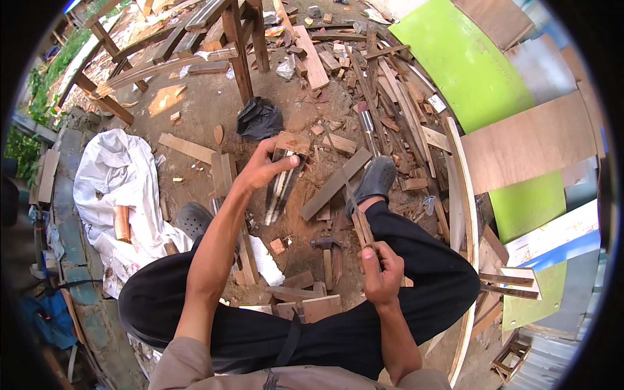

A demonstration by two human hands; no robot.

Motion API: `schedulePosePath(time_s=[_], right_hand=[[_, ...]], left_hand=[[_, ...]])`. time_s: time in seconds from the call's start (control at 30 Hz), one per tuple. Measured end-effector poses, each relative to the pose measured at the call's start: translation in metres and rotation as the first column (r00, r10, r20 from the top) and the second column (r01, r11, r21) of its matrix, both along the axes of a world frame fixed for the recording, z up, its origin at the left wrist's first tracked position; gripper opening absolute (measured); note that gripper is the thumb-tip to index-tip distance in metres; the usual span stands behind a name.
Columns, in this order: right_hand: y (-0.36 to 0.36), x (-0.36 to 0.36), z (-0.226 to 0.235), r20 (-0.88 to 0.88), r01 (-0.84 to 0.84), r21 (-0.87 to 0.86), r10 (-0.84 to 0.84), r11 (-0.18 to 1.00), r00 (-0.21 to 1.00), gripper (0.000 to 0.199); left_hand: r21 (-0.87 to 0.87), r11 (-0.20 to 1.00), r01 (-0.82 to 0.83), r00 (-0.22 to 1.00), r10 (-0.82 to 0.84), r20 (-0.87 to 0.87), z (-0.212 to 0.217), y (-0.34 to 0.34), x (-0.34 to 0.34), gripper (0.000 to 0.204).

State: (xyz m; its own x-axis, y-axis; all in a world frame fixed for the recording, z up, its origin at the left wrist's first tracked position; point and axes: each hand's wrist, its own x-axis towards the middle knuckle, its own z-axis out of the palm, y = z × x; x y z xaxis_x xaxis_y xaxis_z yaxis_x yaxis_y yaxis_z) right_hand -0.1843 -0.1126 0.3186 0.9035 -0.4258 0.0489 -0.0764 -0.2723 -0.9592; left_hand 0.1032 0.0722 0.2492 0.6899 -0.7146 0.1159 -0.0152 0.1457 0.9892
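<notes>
Brown wood shows at the upper end of the block (281,188), which stands tilted in front of me, between the clogs (194,220). From my remote view I have the left hand (265,168) closed on the block near its top, thumb on the near side. This hold appears chosen to steady the piece and leave its end face exposed. Whether its lower end touches the ground (296,117), I cannot tell.

I have the right hand (382,273) closed around the near end of a long tool (357,218). Its thin part points forward and passes just beside the block, apart from it; the exact kind is unclear. Holding the end likely keeps the full length free.

The hammer (327,266) lies between the legs, probably for easy reach. The copper-coloured cylinder (121,223) rests on the white sack (117,172), perhaps to keep it off the dirt.

Count: one block, one long tool, one hammer, two clogs, one cylinder, one white sack, one black bag (260,118) beyond the left hand. Green panels (465,65) show in three areas at right. Wood offcuts (337,184) are too many and too overlapped to count.
</notes>
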Motion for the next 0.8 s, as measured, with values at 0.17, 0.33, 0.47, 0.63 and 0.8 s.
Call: schedulePosePath(time_s=[0.17, 0.33, 0.47, 0.63, 0.8], right_hand=[[-0.003, -0.005, 0.015, 0.011, -0.035, -0.138, 0.037, 0.990, 0.999, 0.022], [0.002, -0.015, 0.004, -0.018, -0.093, -0.249, 0.092, 0.964, 0.996, 0.020], [0.014, -0.015, -0.015, -0.010, -0.136, -0.392, 0.143, 0.910, 0.990, 0.024], [0.023, -0.021, -0.023, -0.085, -0.183, -0.419, 0.162, 0.889, 0.983, 0.028], [0.030, -0.024, -0.023, -0.057, -0.193, -0.493, 0.189, 0.849, 0.980, 0.025]], left_hand=[[0.117, 0.950, -0.291, 0.953, 0.299, -0.057, -0.036, -0.025, -0.024, 0.053], [0.362, 0.800, -0.479, 0.875, 0.466, 0.130, -0.076, -0.030, -0.055, 0.049], [0.426, 0.789, -0.444, 0.892, 0.432, 0.130, -0.110, -0.014, -0.082, 0.052], [0.476, 0.831, -0.289, 0.949, 0.313, 0.029, -0.116, -0.002, -0.085, 0.056], [0.351, 0.890, -0.290, 0.949, 0.315, -0.017, -0.101, -0.004, -0.083, 0.054]])
